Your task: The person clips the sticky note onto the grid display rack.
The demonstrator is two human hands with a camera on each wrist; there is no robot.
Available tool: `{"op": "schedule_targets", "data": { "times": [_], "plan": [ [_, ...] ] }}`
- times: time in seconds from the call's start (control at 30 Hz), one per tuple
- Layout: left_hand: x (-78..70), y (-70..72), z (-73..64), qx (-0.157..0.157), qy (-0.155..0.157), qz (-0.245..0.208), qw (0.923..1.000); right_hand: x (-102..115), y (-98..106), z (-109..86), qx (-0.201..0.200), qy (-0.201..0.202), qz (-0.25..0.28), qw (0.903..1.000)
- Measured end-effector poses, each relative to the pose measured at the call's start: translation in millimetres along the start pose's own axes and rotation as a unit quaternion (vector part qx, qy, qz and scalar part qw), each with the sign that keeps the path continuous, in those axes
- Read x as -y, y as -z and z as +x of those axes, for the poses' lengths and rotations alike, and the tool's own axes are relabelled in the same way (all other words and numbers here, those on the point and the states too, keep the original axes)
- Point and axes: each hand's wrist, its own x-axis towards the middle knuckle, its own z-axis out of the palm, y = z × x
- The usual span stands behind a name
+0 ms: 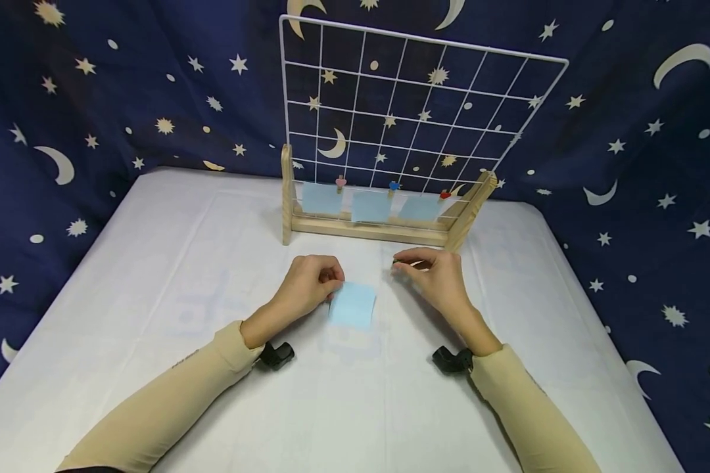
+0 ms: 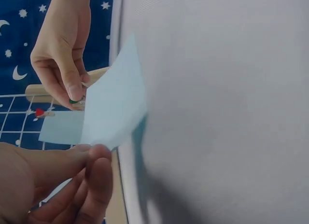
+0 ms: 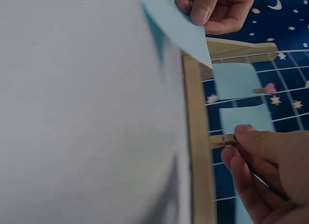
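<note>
My left hand (image 1: 313,284) pinches a light blue paper square (image 1: 355,305) by one corner between thumb and forefinger. In the left wrist view the sheet (image 2: 113,96) tilts up off the white cloth, slightly bowed. To its right, my right hand (image 1: 434,272) holds a small wooden clothespin (image 3: 222,140) between thumb and fingertips; a dark green bit shows on it in the left wrist view. Behind both hands stands a white wire grid (image 1: 390,85), where three blue paper squares hang from clothespins with a pink heart (image 1: 340,183), a blue heart (image 1: 394,186) and a red heart (image 1: 445,195).
A wooden stand (image 1: 369,231) carries the grid at the back of the table, its side posts rising at both ends. White cloth (image 1: 213,394) covers the table. A dark blue curtain (image 1: 171,85) with moons and stars hangs behind and at both sides.
</note>
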Motion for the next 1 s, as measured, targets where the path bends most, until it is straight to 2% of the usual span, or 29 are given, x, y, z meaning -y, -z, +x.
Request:
{"op": "schedule_targets", "data": {
  "times": [0.17,0.3,0.53,0.8,1.0],
  "plan": [
    [-5.9,10.1,10.4,-0.047,-0.026,-0.011,0.9985,10,13,12.8,-0.038,0.004,0.006,0.9992],
    [-11.0,17.1,16.1,-0.069,-0.045,-0.009,0.9965,15,23,23.0,-0.055,0.008,0.004,0.9984],
    [-17.9,25.2,25.2,-0.102,-0.05,-0.027,0.9931,27,34,42.2,-0.08,0.018,0.008,0.9966],
    [-32.6,43.2,42.6,-0.157,-0.081,-0.031,0.9838,45,38,62.2,-0.117,0.036,0.031,0.992],
    [-45.1,59.1,53.8,-0.192,-0.089,-0.026,0.977,58,40,73.7,-0.151,0.047,0.036,0.9868]
  ]
}}
